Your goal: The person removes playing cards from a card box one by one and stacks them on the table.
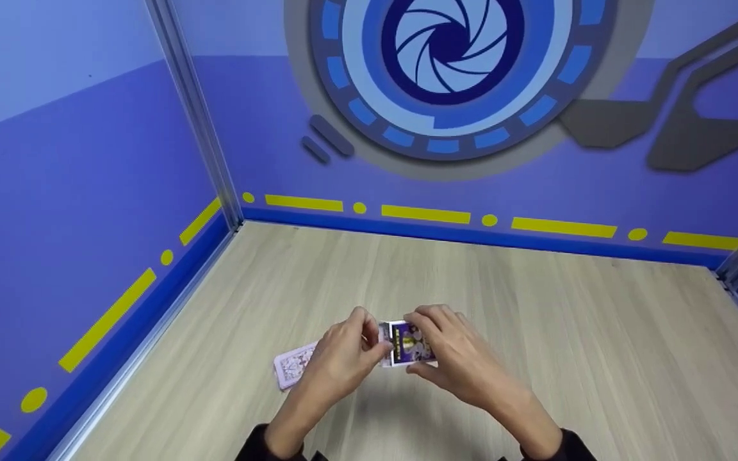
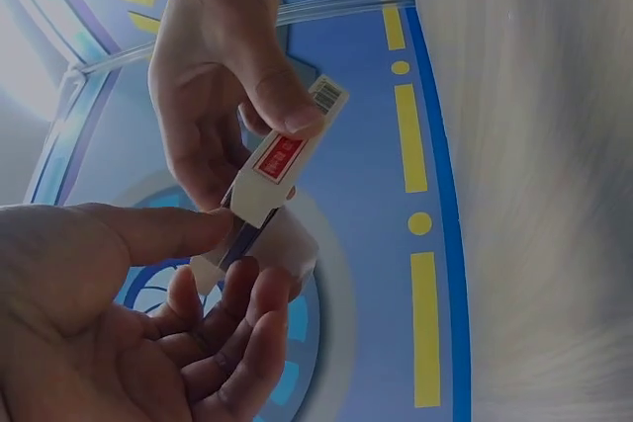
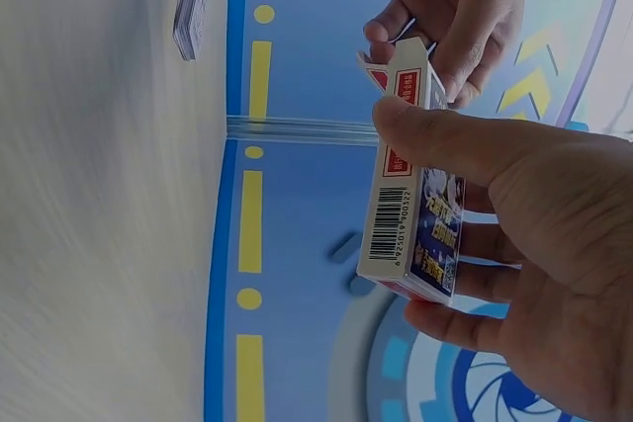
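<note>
A small printed card box (image 1: pixel 412 344) is held up between both hands above the table. My right hand (image 1: pixel 462 355) grips its body, with the thumb on the narrow side that bears a barcode (image 3: pixel 387 224) and the fingers behind. At the box's other end, a flap (image 3: pixel 373 70) stands open. There my left hand (image 1: pixel 341 355) pinches the end with its thumb and curled fingers; the left wrist view shows the thumb on the box's edge. A deck of playing cards (image 1: pixel 291 367) with patterned backs lies on the table, partly hidden by the left hand.
The table (image 1: pixel 567 358) has a light wood-grain top. A blue-purple panel (image 1: pixel 87 192) stands along its left side, and another with a large round emblem (image 1: pixel 449 41) rises at the back. Metal posts (image 1: pixel 196 109) mark the corners.
</note>
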A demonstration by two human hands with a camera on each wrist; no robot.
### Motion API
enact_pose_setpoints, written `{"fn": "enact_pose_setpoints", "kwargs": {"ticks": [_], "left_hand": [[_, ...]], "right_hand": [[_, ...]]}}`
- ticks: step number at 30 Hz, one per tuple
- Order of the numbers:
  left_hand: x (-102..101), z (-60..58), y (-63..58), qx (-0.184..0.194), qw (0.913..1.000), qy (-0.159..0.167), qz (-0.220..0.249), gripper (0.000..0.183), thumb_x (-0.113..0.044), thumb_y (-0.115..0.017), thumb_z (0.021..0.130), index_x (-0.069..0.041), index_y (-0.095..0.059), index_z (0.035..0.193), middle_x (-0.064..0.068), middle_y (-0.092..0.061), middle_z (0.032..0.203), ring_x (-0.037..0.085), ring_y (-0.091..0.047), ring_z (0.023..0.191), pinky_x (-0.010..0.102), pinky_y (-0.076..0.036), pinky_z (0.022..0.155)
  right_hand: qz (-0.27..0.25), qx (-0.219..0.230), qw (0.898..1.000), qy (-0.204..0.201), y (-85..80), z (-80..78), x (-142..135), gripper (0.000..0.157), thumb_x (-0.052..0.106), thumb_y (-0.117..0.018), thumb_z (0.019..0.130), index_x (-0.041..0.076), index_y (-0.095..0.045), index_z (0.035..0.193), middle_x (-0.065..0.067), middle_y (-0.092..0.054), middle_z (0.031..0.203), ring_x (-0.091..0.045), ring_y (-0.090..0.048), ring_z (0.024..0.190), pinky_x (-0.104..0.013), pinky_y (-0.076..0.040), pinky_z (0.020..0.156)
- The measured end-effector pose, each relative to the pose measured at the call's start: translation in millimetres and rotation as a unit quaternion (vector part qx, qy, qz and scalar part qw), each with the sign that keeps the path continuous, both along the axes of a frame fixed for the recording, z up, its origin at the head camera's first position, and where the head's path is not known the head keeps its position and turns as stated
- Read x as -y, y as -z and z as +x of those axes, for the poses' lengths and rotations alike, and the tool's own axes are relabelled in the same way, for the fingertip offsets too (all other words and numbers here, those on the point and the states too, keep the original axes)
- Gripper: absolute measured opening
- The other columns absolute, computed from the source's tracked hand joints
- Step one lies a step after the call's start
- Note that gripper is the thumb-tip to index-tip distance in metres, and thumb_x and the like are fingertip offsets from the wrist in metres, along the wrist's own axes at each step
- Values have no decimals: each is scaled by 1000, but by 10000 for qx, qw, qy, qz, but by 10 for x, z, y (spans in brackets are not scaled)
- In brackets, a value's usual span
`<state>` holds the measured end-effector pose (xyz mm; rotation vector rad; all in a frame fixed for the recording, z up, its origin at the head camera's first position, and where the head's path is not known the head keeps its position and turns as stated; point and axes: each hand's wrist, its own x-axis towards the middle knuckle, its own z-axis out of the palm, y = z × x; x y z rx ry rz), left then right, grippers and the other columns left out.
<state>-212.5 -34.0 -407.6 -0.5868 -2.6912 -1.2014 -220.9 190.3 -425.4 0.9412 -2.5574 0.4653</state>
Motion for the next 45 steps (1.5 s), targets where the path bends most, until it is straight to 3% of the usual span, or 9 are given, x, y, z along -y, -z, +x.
{"fn": "enact_pose_setpoints", "kwargs": {"ticks": [6,17,22,27,33,38,41,45], "left_hand": [[-18,-4,23,-136,9997,-141,-109,30,-13,-83,88,-14,-53,94,-4,-67,84,8,-61,73,28,-48,63],[-10,-13,11,395,9975,144,574,27,-6,-78,91,-9,-52,98,1,-68,90,9,-64,78,23,-51,63],[-1,-34,7,387,9958,394,735,24,-1,-70,96,-8,-50,108,3,-61,94,11,-61,81,24,-51,67],[50,-61,-18,327,9956,499,719,33,3,-61,97,-9,-52,127,1,-57,91,10,-54,75,23,-45,61],[138,-100,-62,173,9979,461,429,40,0,-57,97,-8,-64,136,0,-60,103,11,-52,82,23,-45,68],[146,-85,-59,42,9998,172,-19,42,-12,-72,95,-10,-64,136,0,-52,111,13,-52,88,27,-47,74],[112,-68,-23,-392,9973,11,-627,54,-29,-85,87,-12,-63,134,3,-48,123,17,-54,99,33,-50,83],[63,-67,48,-1235,9814,-168,-1461,71,-39,-94,73,-10,-61,128,7,-47,130,23,-51,112,42,-49,95]], "right_hand": [[32,8,10000,-38,2,7,25,76,32,-95,74,12,-58,137,-3,-59,130,-20,-55,120,-44,-50,99],[65,103,9999,-41,30,3,32,74,34,-94,76,12,-58,137,-3,-59,130,-20,-55,120,-44,-50,98],[-47,66,10000,-8,42,-23,10,73,34,-93,77,11,-59,136,-4,-60,130,-20,-56,119,-44,-51,98],[-133,115,9998,89,33,-64,-52,72,34,-93,78,9,-59,136,-6,-60,129,-22,-58,118,-45,-51,99],[-246,234,9990,285,2,-96,-149,72,34,-93,77,9,-59,136,-9,-60,131,-26,-59,119,-47,-52,99],[-279,205,9987,361,-8,-100,-187,73,34,-94,76,10,-60,136,-10,-60,131,-28,-60,119,-49,-52,98],[-251,214,9989,333,-3,-101,-185,72,34,-94,76,10,-60,136,-10,-60,131,-28,-60,119,-49,-52,97],[-191,241,9990,315,-6,-99,-170,72,34,-93,77,10,-60,136,-9,-60,131,-27,-59,120,-49,-52,98]]}}
